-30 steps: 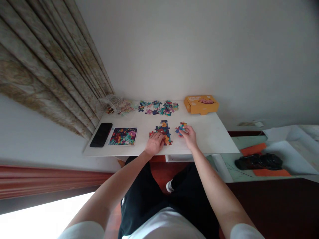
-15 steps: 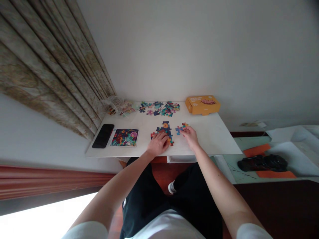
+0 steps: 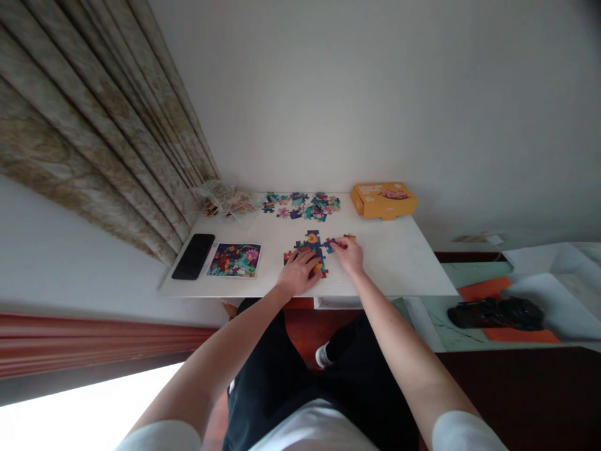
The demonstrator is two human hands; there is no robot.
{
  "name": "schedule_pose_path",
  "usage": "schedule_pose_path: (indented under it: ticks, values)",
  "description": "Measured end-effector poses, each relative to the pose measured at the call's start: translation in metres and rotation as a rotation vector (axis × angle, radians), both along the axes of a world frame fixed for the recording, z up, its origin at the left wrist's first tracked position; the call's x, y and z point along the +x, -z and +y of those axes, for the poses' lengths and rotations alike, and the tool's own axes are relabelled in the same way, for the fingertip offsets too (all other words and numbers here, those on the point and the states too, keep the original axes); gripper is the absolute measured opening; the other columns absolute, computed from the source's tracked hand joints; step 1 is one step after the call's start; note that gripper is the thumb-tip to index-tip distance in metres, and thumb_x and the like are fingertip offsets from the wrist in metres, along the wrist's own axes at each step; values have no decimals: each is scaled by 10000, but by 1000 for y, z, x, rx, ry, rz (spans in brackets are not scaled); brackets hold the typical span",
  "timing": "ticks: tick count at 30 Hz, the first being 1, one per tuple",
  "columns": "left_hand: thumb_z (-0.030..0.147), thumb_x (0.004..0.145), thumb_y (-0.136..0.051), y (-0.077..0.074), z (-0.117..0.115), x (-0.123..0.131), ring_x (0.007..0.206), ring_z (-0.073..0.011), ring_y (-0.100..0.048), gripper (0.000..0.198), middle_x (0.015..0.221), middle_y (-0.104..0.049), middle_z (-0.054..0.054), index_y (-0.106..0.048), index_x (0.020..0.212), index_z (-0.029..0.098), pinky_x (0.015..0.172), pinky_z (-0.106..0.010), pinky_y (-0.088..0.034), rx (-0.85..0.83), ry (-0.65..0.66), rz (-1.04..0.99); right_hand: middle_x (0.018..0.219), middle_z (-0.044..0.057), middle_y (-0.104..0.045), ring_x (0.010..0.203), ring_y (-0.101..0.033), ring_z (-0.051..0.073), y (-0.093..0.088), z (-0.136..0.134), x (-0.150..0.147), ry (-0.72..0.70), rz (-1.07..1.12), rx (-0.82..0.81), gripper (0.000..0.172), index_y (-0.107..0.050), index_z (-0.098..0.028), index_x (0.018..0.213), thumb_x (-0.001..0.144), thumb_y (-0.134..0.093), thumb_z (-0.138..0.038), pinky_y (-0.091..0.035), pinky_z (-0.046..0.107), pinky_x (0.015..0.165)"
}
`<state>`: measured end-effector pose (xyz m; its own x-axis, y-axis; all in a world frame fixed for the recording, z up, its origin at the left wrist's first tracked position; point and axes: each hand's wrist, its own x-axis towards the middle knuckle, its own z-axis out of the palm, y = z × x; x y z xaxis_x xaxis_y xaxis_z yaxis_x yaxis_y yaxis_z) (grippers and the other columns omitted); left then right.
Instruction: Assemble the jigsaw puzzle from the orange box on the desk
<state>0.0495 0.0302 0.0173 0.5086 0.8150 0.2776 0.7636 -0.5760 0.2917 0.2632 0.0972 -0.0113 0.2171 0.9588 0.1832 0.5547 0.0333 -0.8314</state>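
The left hand [image 3: 298, 274] lies palm down on a partly joined cardboard puzzle in dark blue, red and orange [image 3: 313, 238]. Its fingers are bent a little and slightly apart, resting on top of the puzzle and hiding some of it. This puzzle sits on the white flat table [image 3: 399, 263], close to the front edge.

The right hand [image 3: 350, 257] has its thumb and fingers pinched on a small blue knobbly puzzle bit [image 3: 330, 245]. That bit is at the right side of the joined puzzle, but I cannot tell if they touch. A bit of orange puzzle [image 3: 350, 237] peeks out past the knuckles, and I cannot tell if it is part of the same bit.

Both bare arms reach forward from short white sleeves [image 3: 159, 436]. The left arm slants in from the left, and the right arm slants in from the right. The wrists are low, near the table's front edge. The two hands are near each other, with a small gap between them.
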Motion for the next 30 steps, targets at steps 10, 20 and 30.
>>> schedule_pose_path:
  ticks: [10,20,30]
  values:
    - [388,990,-605,0,1,0,1359,-292,-578,372,1439,-651,-103,-698,1319,241,1223,-551,-367,-6,5,-10,693,38,-707,660,-635,213,-3,0,0,27,203,0,435,-646,-232,731,742,-733,-658,-469,325,663]
    - [379,990,-601,2,0,0,1364,-283,-568,367,1437,-650,-92,-692,1322,250,1230,-525,-356,9,4,-5,837,78,-766,729,-663,226,-6,-33,-4,-90,117,17,416,-729,-223,859,815,-701,-635,-508,350,729]
    - [365,994,-599,2,0,0,1369,-280,-570,370,1438,-653,-101,-687,1325,225,1229,-528,-359,17,7,-12,679,48,-661,665,-598,226,-2,-35,-9,-14,-174,71,412,-544,-256,685,915,-633,-585,-431,337,677]
